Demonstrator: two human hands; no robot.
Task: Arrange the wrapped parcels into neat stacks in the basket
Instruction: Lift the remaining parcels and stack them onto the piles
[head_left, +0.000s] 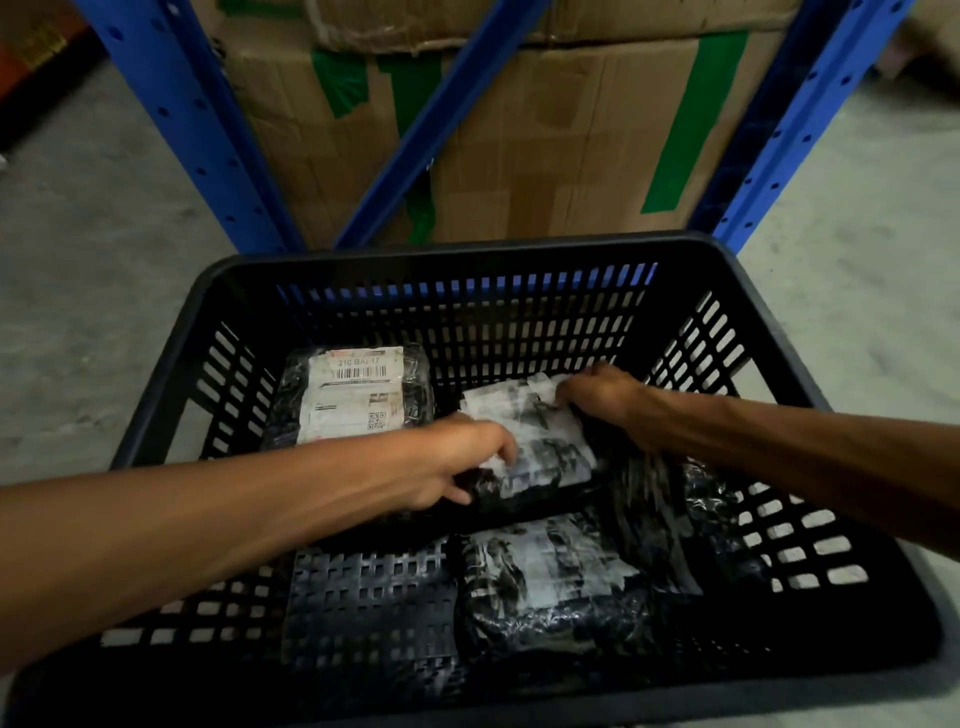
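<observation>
The parcel in hand (540, 441), black plastic wrap with a white label blurred by motion, sits in the far right part of the black slatted basket (467, 249), tilted, its near edge over other black-wrapped bundles. The left hand (457, 462) has its grip closed on the parcel's near left corner, fingers curled over the label. The right hand (597, 395) pinches the far right corner, its grip closed there too. To the left, near the back wall, a second parcel (358, 395) lies flat, label up, barcode readable. A third parcel (550, 577) lies nearer the person, at the right of the basket floor. The near left floor is bare grid. Behind the basket stand blue rack posts (171, 119) and cardboard boxes (571, 156) with green tape, on a grey concrete floor (93, 260).
</observation>
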